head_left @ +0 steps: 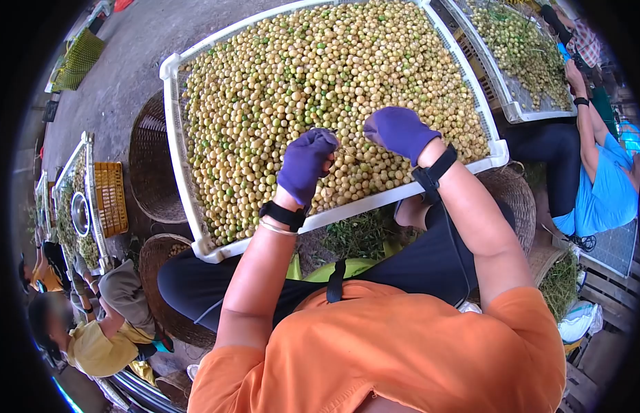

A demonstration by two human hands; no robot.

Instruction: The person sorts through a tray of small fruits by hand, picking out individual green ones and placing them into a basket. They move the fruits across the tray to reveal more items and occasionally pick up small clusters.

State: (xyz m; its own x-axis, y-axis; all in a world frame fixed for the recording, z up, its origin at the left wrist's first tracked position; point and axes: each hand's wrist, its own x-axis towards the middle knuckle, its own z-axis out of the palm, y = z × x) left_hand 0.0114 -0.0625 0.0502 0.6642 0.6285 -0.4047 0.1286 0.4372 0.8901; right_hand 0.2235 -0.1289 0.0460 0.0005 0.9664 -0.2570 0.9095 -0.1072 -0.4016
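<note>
Left hand (pixel 307 164), right hand (pixel 401 133) over fruit (pixel 278 82) in tray (pixel 178 138), both grips drawn together, contents hidden, baskets (pixel 153 172) either side, person (pixel 600 189) at right.

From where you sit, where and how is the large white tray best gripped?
Probably by the rim at left and right, left hand and right hand coming from outside: the rim is bare, while fruit fills the middle.

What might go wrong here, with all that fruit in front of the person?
The small round fruit lies close to the rim of the white tray, so a broad sweep by the left hand or right hand might spill some. The person's legs are near the tray's front edge; shifting them might jostle it.
</note>
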